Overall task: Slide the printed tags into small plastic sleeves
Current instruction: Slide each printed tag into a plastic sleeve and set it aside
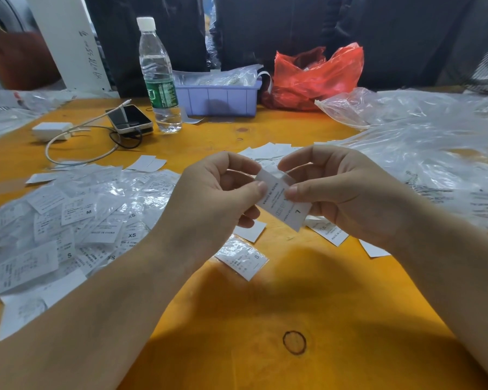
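Above the middle of the orange table [265, 319] both hands hold one white printed tag [286, 209] marked L. My left hand [214, 192] pinches its left edge between thumb and forefinger. My right hand [341, 192] pinches its upper right part, where a small clear plastic sleeve [278, 174] covers the tag's top end. A tag marked S in a sleeve [241, 258] lies on the table just below the hands. A heap of sleeved tags [68, 220] covers the left of the table. Loose tags [328, 230] lie under my right hand.
At the back stand a water bottle [158, 77], a purple bin [220, 97] with plastic in it and a red plastic bag [316, 77]. A phone [128, 118] with a white charger and cables [52, 130] lies back left. Clear plastic bags [420, 142] pile up on the right.
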